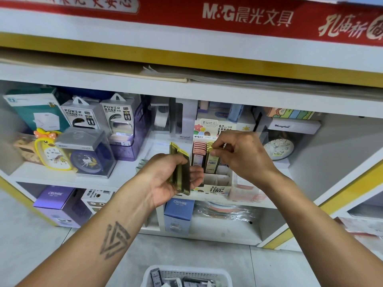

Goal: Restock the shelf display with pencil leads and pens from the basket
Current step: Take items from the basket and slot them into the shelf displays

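Observation:
My left hand (165,179) grips a small stack of flat yellow pencil-lead cases (179,162), palm up, in front of the shelf. My right hand (238,152) pinches the top of one yellow lead case (212,160) that stands in the cardboard display box (217,181) on the middle shelf. Pink lead cases (199,154) stand in the box's left column. The box's front compartments show bare cardboard dividers. A white plastic basket (186,276) with dark packets lies on the floor at the bottom edge.
Power bank boxes (97,114), a yellow alarm clock (52,154) and a blue clock in a clear case (87,158) fill the shelf's left part. A round clock (279,149) stands to the right of the display box. Purple and blue CRUHRE boxes (180,214) sit on the lower shelf.

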A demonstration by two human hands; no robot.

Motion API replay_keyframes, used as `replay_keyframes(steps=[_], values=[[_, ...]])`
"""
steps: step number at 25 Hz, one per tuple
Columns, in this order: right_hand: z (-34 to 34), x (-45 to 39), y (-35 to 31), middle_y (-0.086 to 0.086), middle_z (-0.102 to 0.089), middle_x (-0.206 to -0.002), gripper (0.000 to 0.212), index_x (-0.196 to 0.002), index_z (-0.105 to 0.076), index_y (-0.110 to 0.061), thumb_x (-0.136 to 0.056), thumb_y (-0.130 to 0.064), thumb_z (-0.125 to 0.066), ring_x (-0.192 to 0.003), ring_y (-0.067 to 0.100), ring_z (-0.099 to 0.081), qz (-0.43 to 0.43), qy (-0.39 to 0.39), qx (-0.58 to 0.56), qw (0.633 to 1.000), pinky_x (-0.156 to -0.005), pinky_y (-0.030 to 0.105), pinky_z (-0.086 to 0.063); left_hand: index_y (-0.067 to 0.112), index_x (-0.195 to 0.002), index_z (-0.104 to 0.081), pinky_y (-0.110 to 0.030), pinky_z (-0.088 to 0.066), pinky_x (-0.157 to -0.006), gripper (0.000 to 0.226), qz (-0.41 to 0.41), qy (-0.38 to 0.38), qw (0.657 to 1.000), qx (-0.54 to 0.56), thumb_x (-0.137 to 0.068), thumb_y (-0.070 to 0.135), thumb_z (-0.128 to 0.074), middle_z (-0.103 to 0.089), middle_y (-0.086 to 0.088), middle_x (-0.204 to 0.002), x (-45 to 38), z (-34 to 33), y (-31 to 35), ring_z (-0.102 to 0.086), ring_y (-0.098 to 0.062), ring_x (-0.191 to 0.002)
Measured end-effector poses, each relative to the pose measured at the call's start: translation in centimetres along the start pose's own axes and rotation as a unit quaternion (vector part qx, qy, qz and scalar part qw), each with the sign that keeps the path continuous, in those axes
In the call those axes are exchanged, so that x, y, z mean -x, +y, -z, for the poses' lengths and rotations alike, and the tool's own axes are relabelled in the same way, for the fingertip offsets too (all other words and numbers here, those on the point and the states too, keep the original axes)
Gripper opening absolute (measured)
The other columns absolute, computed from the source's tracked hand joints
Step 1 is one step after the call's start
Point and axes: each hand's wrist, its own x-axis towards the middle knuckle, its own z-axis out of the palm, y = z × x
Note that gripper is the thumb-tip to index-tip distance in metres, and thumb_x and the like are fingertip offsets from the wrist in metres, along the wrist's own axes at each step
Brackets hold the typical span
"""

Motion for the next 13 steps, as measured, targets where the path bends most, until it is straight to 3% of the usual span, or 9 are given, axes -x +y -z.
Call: replay_keyframes(steps=[2,5,7,10,12,13], values=[[-0.3,0.1,0.2,-0.021,-0.057,-0.064,0.009,-0.08,-0.071,-0.02,-0.084,-0.017,-0.078,-0.063,0.002,-0.06,-0.014,-0.016,0.006,1.0,-0.06,0.026,-0.048,-0.009,-0.105,-0.056,-0.046,-0.062,-0.063,0.016,-0.004,0.01,1.0,-0.009,-0.099,0.003,-0.047,-0.07,-0.031,-0.096,0.0,0.0,-0.1,-0.072,-0.039,-0.078],[-1.0,0.3,0.5,-0.014,-0.065,-0.069,0.007,-0.088,-0.074,-0.015,-0.089,-0.01,-0.071,-0.068,0.007,-0.066,-0.047,-0.03,0.005,0.998,-0.066,0.031,-0.052,-0.006,-0.105,-0.056,-0.049,-0.061,-0.06,0.01,-0.014,0.015,1.0,-0.006,-0.097,-0.001,-0.053,-0.07,-0.031,-0.087,0.2,-0.1,-0.1,-0.073,-0.04,-0.077],[-1.4,0.6,0.6,-0.001,-0.07,-0.092,0.02,-0.101,-0.076,-0.015,-0.092,-0.004,-0.062,-0.082,0.02,-0.068,-0.017,-0.049,0.084,0.995,-0.071,0.036,-0.053,-0.006,-0.107,-0.057,-0.049,-0.061,-0.058,0.013,-0.022,0.014,1.0,-0.011,-0.094,-0.003,-0.057,-0.071,-0.031,-0.086,0.2,0.0,-0.1,-0.073,-0.04,-0.075],[-1.6,0.7,0.5,0.001,-0.054,-0.109,0.035,-0.114,-0.072,-0.023,-0.09,-0.001,-0.058,-0.087,0.029,-0.063,0.016,-0.071,0.254,0.964,-0.061,0.034,-0.049,-0.006,-0.11,-0.062,-0.047,-0.061,-0.059,0.022,-0.04,0.008,0.998,-0.038,-0.088,-0.003,-0.064,-0.072,-0.029,-0.089,0.3,0.0,-0.2,-0.073,-0.038,-0.073],[-1.5,0.6,0.3,-0.001,-0.052,-0.108,0.035,-0.117,-0.071,-0.022,-0.093,-0.003,-0.055,-0.089,0.025,-0.062,0.003,-0.078,0.241,0.967,-0.066,0.034,-0.051,-0.007,-0.11,-0.063,-0.045,-0.061,-0.059,0.025,-0.049,0.004,0.998,-0.047,-0.086,-0.004,-0.067,-0.071,-0.027,-0.086,0.3,0.0,-0.4,-0.072,-0.036,-0.071],[-1.4,0.5,0.2,-0.002,-0.056,-0.108,0.033,-0.119,-0.071,-0.022,-0.095,-0.006,-0.054,-0.091,0.02,-0.061,-0.022,-0.072,0.179,0.981,-0.071,0.03,-0.05,-0.007,-0.11,-0.063,-0.044,-0.061,-0.059,0.026,-0.052,0.004,0.997,-0.048,-0.085,-0.004,-0.068,-0.071,-0.027,-0.086,0.3,-0.1,-0.5,-0.072,-0.035,-0.07]])
